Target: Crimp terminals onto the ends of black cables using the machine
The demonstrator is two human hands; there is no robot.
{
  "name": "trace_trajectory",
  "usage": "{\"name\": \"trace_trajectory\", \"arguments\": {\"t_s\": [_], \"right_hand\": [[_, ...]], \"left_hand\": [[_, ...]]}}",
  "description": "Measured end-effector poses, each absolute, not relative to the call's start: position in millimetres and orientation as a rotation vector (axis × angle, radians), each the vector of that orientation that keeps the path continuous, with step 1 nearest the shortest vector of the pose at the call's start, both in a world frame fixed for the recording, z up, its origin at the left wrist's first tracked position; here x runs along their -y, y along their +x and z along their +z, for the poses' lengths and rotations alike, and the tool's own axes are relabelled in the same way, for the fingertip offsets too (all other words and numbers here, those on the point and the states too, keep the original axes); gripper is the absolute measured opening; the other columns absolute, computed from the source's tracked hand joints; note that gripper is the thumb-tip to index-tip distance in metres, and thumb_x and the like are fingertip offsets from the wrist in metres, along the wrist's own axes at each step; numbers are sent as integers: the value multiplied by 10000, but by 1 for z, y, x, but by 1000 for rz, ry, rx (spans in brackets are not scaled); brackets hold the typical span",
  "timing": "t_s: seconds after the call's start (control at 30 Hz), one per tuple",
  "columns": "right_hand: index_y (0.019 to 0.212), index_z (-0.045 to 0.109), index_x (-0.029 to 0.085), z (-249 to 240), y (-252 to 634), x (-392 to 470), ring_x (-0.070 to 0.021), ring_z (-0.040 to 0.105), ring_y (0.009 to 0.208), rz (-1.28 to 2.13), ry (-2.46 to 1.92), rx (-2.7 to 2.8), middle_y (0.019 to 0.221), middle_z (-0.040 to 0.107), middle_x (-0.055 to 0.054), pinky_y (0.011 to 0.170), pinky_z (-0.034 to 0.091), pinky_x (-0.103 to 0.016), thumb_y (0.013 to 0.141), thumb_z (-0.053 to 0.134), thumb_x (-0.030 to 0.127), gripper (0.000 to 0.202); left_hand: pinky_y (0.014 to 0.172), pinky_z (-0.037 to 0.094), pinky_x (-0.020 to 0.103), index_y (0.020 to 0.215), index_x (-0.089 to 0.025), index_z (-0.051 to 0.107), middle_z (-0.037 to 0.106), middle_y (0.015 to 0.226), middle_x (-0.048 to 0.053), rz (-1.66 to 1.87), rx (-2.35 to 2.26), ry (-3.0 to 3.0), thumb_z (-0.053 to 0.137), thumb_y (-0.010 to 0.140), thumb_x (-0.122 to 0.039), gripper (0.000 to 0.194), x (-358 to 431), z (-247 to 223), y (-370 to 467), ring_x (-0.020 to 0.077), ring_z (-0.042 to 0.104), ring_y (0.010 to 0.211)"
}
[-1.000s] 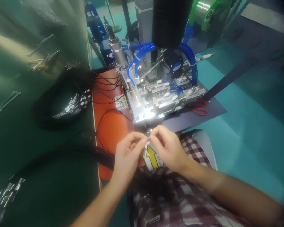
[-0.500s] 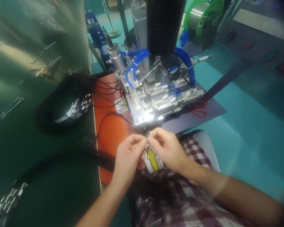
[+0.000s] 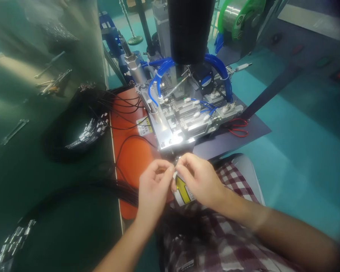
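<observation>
My left hand (image 3: 155,185) and my right hand (image 3: 200,177) meet fingertip to fingertip in front of the metal machine (image 3: 184,117). Thumb and forefinger are pinched together on each hand. Whatever lies in the pinches is too small and too covered to name. Just below the fingers shows a white label with a yellow arrow (image 3: 183,192), partly hidden by my right hand. A thin black cable (image 3: 127,141) curves over the orange plate (image 3: 134,156) left of the hands.
Bundles of black cables with silvery ends (image 3: 92,130) lie on the dark green table (image 3: 59,226) at left. Blue air tubes (image 3: 222,71) arch over the machine. A green spool of wire (image 3: 235,19) stands at the back right, and red cord (image 3: 239,128) hangs by the machine's right side.
Both hands stay pinched together at nearly the same place. My right hand covers slightly more of the arrow label. The view has shifted a little.
</observation>
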State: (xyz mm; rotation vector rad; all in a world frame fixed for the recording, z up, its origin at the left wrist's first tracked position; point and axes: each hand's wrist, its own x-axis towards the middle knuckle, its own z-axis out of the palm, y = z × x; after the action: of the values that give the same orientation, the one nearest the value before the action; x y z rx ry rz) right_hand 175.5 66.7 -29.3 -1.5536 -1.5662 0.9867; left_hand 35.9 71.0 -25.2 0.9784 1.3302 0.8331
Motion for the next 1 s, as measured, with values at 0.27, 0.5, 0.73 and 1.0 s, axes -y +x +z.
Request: {"name": "trace_trajectory", "arguments": {"t_s": [0.27, 0.5, 0.73, 1.0], "right_hand": [[732, 492, 207, -26, 179, -72, -122, 475, 507, 1432, -1445, 1355, 553, 487, 45, 526, 384, -252, 888, 471, 250, 163], [736, 525, 201, -27, 182, -75, -122, 504, 576, 1321, -1446, 1395, 630, 548, 34, 565, 397, -256, 867, 502, 218, 134], [718, 515, 195, -28, 183, -75, -136, 537, 623, 1126, -1520, 1548, 670, 587, 16, 602, 391, -269, 873, 493, 170, 158], [731, 515, 190, -32, 186, -75, -135, 522, 631, 1152, -1483, 1511, 675, 560, 16, 605, 401, -266, 874, 501, 168, 145]], "left_hand": [[450, 349, 134, 759, -163, 577, 488, 557, -59, 862, -1161, 777, 688, 804, -282, 169, -75, -24, 32, 24, 426, 441], [417, 316, 135, 802, -193, 518, 517, 508, -59, 806, -1201, 946, 620, 867, -342, 192, -75, -23, 33, 44, 420, 418], [391, 325, 157, 844, -204, 526, 495, 484, -70, 777, -1180, 920, 634, 852, -382, 209, -75, -25, 34, 50, 379, 380], [429, 405, 184, 825, -210, 540, 553, 549, -45, 760, -1366, 1259, 567, 882, -346, 149, -72, -25, 35, 92, 496, 450]]}}
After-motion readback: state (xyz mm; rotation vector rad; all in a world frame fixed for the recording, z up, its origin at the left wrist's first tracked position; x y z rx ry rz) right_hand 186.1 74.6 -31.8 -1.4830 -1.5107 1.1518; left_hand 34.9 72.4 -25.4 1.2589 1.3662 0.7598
